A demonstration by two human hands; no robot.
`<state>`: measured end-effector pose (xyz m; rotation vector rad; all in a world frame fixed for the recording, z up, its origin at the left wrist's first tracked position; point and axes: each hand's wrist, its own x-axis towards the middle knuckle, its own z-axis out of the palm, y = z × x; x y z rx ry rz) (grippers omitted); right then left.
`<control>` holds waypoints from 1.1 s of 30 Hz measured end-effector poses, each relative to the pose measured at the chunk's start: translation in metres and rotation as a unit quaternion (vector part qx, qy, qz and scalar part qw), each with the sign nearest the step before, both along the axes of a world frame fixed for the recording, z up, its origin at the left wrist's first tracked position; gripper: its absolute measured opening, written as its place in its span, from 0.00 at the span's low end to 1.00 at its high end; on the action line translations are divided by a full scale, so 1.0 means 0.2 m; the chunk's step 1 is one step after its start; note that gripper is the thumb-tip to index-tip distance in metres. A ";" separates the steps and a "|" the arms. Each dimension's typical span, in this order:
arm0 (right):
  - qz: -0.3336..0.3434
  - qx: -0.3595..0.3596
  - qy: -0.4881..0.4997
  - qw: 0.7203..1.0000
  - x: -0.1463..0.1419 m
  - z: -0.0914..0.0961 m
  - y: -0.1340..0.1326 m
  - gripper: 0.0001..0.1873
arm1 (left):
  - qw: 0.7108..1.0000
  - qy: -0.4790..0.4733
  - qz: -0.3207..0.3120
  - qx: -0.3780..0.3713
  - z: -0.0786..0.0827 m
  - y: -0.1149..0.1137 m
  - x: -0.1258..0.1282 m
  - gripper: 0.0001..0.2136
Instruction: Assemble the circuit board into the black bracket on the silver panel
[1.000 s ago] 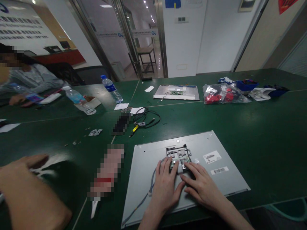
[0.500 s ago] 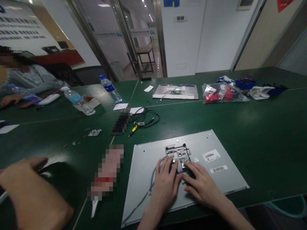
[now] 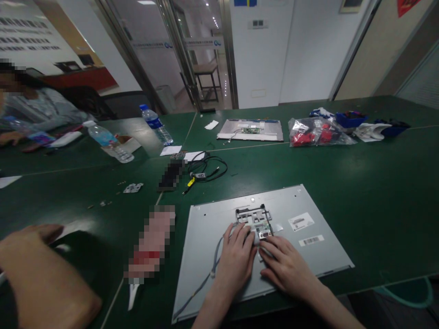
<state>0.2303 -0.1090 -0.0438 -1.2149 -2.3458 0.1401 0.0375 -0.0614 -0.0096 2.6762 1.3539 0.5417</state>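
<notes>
Two bare hands at the circuit board, mid-panel. The panel (image 3: pixel 212 228) lies flat on the tabletop (image 3: pixel 377 205); the board (image 3: pixel 264 234) sits near its middle. Left hand (image 3: pixel 238 253) and right hand (image 3: pixel 286 265) bend over the board's near side; whether either grip holds anything cannot be told. Uneven pressure could crack the board; a snag by the left wrist on the cable (image 3: pixel 216 256) could strain its connection.

Display panel (image 3: pixel 219 214): flat, silver-grey metal back up, skewed, at 5 o'clock in view. Slotted bracket (image 3: pixel 252 217) with black bar near panel centre, toward 12. Green circuit board (image 3: pixel 263 226) at bracket's near side, partly covered. Grey-blue cable (image 3: pixel 216 259) runs to 8 o'clock corner. White labels (image 3: pixel 301 222) at 2–3 o'clock.
</notes>
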 end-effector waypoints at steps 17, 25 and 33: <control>-0.088 -0.003 0.030 0.996 -0.16 -0.04 -0.08 0.27 | 0.998 0.042 -0.050 -0.014 0.00 0.07 0.01 0.11; -0.096 -0.001 0.035 0.995 -0.17 -0.04 -0.09 0.25 | 0.997 0.057 -0.040 0.018 -0.03 0.05 0.02 0.13; -0.084 0.022 0.033 0.996 -0.14 -0.03 -0.13 0.23 | 0.998 0.046 -0.027 0.033 -0.03 0.04 0.03 0.13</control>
